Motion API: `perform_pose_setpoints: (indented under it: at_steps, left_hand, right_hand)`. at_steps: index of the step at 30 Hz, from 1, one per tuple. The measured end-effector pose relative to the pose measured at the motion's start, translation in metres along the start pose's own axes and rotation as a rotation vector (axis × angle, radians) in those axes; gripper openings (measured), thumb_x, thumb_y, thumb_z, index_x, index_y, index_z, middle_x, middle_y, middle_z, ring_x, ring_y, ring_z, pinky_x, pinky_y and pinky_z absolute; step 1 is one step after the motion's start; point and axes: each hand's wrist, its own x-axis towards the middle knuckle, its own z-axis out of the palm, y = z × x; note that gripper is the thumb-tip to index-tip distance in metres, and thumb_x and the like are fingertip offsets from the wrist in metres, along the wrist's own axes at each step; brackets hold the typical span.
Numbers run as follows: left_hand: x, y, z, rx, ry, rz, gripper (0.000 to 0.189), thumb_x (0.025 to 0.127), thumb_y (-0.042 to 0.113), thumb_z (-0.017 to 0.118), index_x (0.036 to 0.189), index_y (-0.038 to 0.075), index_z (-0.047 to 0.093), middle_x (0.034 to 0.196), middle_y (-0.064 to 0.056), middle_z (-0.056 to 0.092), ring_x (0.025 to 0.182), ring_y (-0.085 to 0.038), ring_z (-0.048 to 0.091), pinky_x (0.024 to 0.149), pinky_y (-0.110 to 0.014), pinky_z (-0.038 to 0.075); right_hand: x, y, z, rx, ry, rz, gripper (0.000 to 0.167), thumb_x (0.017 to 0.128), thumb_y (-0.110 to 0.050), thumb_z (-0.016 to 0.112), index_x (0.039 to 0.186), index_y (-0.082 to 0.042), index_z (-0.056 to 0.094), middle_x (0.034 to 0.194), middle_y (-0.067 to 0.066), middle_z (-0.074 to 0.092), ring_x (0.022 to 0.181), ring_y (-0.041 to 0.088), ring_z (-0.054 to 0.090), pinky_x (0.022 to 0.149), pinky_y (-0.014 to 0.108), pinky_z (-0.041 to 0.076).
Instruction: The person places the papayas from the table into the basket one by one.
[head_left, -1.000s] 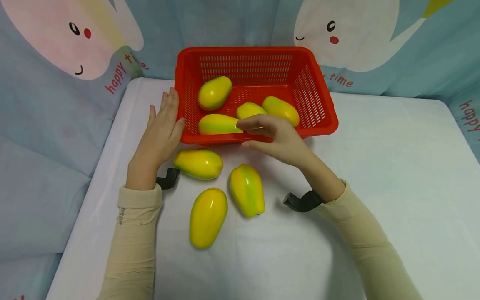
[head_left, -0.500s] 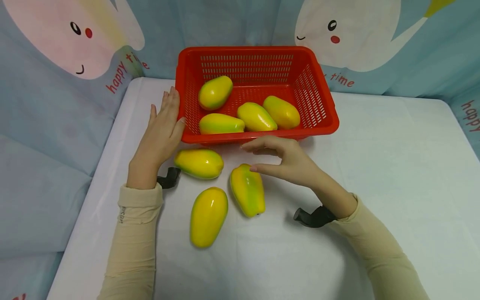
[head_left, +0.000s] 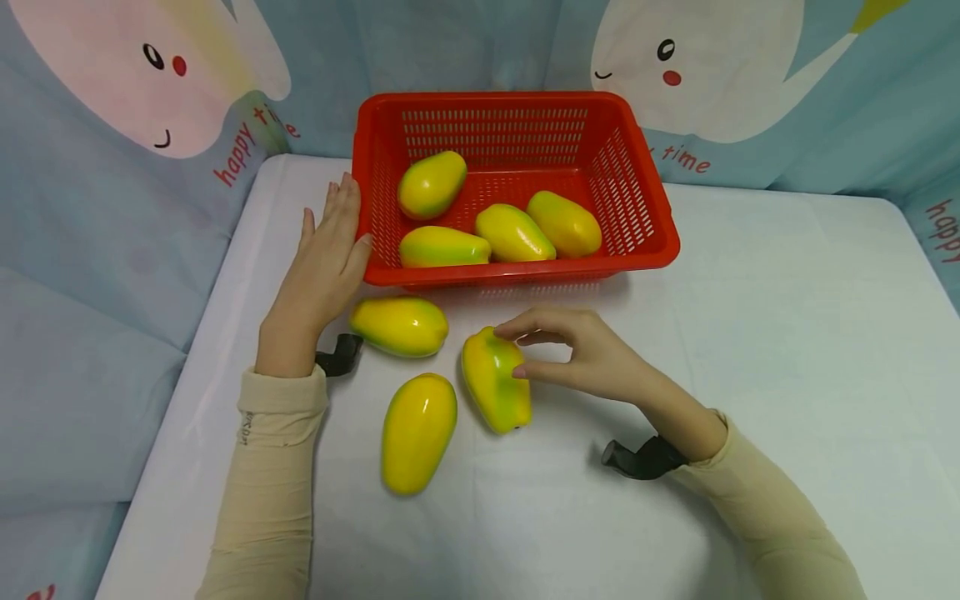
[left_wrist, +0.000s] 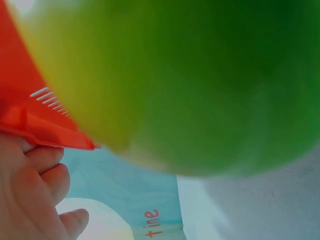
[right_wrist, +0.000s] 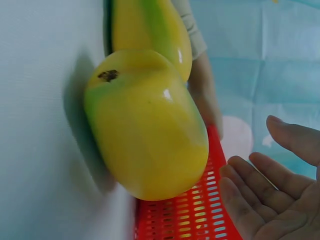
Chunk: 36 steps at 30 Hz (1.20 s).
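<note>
My left hand (head_left: 318, 258) lies with straight fingers along the left wall of the red plastic basket (head_left: 517, 271), thumb at its near corner. My right hand (head_left: 592, 354), fingers spread and slightly bent, hovers at the right side of a yellow-green papaya (head_left: 491, 392); its fingertips overlap that fruit in the head view. In the right wrist view a gap shows between this hand (right_wrist: 280, 195) and the nearest papaya (right_wrist: 150, 130). Two more papayas lie on the white table, one (head_left: 401, 325) beside my left wrist and one (head_left: 418, 433) closer to me.
Inside the basket are several papayas, one (head_left: 432, 185) at the back left and others along the front wall. A blue cartoon-printed curtain (head_left: 480, 50) stands behind the table (head_left: 787, 333). Black wrist mounts (head_left: 645, 458) stick out below both hands.
My right hand has moved from over the basket's front rim back toward me, down to the middle papaya on the table. The left hand stays at the basket.
</note>
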Motion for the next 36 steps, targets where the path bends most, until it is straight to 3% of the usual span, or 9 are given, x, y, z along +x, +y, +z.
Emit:
perform_pose_setpoints:
  at_steps: [17, 36]
  left_hand:
    - [0.0, -0.001, 0.0, 0.006, -0.004, -0.003, 0.061, 0.1, 0.028, 0.028, 0.151, 0.008, 0.0, 0.157, -0.002, -0.002, 0.143, -0.015, -0.006, 0.113, -0.046, -0.008]
    - [0.001, 0.0, 0.001, 0.002, 0.006, -0.003, 0.061, 0.1, 0.028, 0.028, 0.151, 0.008, 0.002, 0.157, -0.002, -0.001, 0.143, -0.014, -0.006, 0.113, -0.046, -0.007]
  right_hand:
    - [-0.007, 0.006, 0.002, -0.054, -0.009, 0.001, 0.039, 0.077, -0.005, 0.076, 0.114, 0.001, 0.064, 0.112, 0.007, 0.066, 0.103, 0.018, 0.06, 0.09, 0.033, 0.049]
    - [-0.002, 0.025, 0.001, -0.08, 0.014, 0.052, 0.044, 0.077, -0.009, 0.077, 0.118, 0.0, 0.062, 0.12, 0.007, 0.061, 0.113, 0.018, 0.054, 0.092, 0.034, 0.048]
